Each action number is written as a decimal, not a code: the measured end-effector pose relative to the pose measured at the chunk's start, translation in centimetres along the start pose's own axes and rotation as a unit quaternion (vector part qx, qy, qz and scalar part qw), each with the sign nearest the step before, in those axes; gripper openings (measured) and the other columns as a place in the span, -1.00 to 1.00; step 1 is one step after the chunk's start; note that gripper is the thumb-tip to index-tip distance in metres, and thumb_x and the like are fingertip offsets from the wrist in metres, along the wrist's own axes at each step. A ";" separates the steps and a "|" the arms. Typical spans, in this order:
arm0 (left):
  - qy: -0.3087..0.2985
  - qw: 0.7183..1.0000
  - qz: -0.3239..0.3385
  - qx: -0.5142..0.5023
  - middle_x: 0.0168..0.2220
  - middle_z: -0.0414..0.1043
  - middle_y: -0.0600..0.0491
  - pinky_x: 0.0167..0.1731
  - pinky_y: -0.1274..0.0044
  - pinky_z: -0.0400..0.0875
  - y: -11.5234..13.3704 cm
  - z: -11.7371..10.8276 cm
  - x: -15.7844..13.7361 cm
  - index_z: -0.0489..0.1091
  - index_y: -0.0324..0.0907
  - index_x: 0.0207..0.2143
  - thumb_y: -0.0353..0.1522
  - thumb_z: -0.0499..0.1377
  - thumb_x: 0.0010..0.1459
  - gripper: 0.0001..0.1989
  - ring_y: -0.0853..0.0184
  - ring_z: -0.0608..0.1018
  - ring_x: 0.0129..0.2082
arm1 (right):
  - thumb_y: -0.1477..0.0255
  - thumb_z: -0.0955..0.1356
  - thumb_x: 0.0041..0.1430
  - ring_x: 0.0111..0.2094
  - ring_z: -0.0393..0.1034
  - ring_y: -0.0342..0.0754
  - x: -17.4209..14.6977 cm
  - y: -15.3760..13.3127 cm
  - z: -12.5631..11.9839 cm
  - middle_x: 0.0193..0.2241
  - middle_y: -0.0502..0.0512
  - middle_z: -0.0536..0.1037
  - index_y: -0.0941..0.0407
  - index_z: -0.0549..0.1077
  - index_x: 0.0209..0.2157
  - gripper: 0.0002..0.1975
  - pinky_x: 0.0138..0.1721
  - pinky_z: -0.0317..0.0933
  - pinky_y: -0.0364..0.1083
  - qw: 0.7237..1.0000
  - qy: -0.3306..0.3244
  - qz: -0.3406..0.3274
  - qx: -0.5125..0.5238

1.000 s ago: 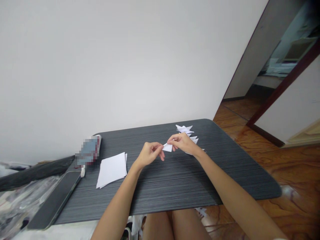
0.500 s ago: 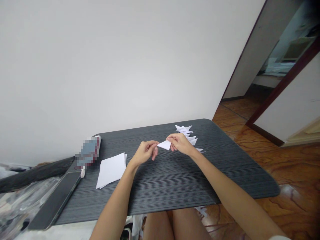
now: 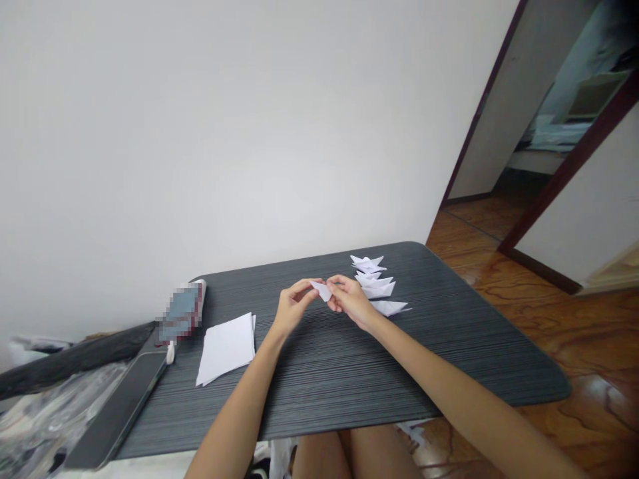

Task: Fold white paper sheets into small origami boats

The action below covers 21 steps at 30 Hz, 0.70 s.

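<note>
A small piece of folded white paper [image 3: 322, 291] is held up above the table between my two hands. My left hand [image 3: 294, 305] pinches its left end with thumb and fingers. On the right end, the fingers of my right hand [image 3: 345, 294] are closed, hiding that part of the paper. Just beyond and beside my right hand lie several folded paper boats [image 3: 378, 288] in a row. The nearest boat [image 3: 392, 307] is partly covered by the right hand.
A stack of white paper sheets [image 3: 227, 349] lies left of my left arm on the dark table [image 3: 344, 379]. Farther left are a blurred-out object [image 3: 180, 311] and a long dark flat panel [image 3: 120, 406]. A white wall [image 3: 279, 133] rises behind the table.
My hands have come closer together, and the folded paper now shows a narrower, tilted shape between them. My right hand has shifted slightly left, so more of the nearest paper boats shows.
</note>
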State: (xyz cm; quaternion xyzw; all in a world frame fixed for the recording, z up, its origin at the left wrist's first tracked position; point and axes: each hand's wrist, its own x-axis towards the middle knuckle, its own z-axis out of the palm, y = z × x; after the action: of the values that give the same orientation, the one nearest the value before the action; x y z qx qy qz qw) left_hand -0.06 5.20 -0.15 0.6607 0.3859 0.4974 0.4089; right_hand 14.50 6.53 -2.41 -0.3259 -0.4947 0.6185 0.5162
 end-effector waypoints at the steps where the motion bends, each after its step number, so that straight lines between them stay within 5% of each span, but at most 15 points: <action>1: 0.006 1.000 -0.008 -0.010 -0.20 0.43 -0.06 -0.11 0.42 0.26 -0.2 0.0 0.0 0.42 -0.26 -0.29 -0.30 0.15 -0.03 -0.75 0.25 0.44 -0.17 | 0.24 0.31 -0.07 -0.76 0.17 -0.29 0.0 0.1 0.0 -0.68 -0.11 0.36 0.15 0.25 -0.40 -0.73 -0.77 -0.05 -0.28 1.000 0.001 -0.009 -0.008; 7: 0.032 0.997 -0.047 -0.047 -0.24 0.47 -0.04 -0.13 0.42 0.30 -0.6 0.0 0.1 0.43 -0.26 -0.31 -0.30 0.20 -0.11 -0.72 0.25 0.48 -0.21 | 0.31 0.36 -0.12 -0.61 0.33 -0.25 0.1 0.3 0.0 -0.39 0.05 0.43 0.17 0.32 -0.39 -0.74 -0.64 0.16 -0.24 0.996 0.018 -0.050 -0.074; 14: 0.048 0.995 -0.077 -0.049 -0.31 0.50 -0.04 -0.19 0.44 0.35 -1.0 0.1 0.2 0.44 -0.28 -0.36 -0.31 0.24 -0.16 -0.73 0.25 0.51 -0.28 | 0.30 0.38 -0.14 -0.45 0.43 -0.10 0.1 0.8 -0.3 -0.36 0.14 0.46 0.21 0.37 -0.39 -0.71 -0.42 0.34 -0.10 0.995 0.030 -0.007 -0.100; 21: 0.047 0.994 -0.096 -0.034 -0.36 0.50 -0.05 -0.27 0.45 0.38 -1.6 -0.1 0.3 0.43 -0.30 -0.37 -0.27 0.25 -0.19 -0.69 0.25 0.52 -0.35 | 0.33 0.34 -0.08 -0.47 0.42 -0.13 -0.2 0.2 -0.2 -0.37 0.12 0.45 0.19 0.32 -0.39 -0.76 -0.55 0.26 -0.19 0.990 0.024 0.052 -0.130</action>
State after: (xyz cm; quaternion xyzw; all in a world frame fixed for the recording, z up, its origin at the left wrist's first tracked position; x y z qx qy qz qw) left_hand -0.26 6.09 -1.46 0.5819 0.4499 0.4991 0.4582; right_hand 14.65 6.40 -2.64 -0.4305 -0.5410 0.5668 0.4480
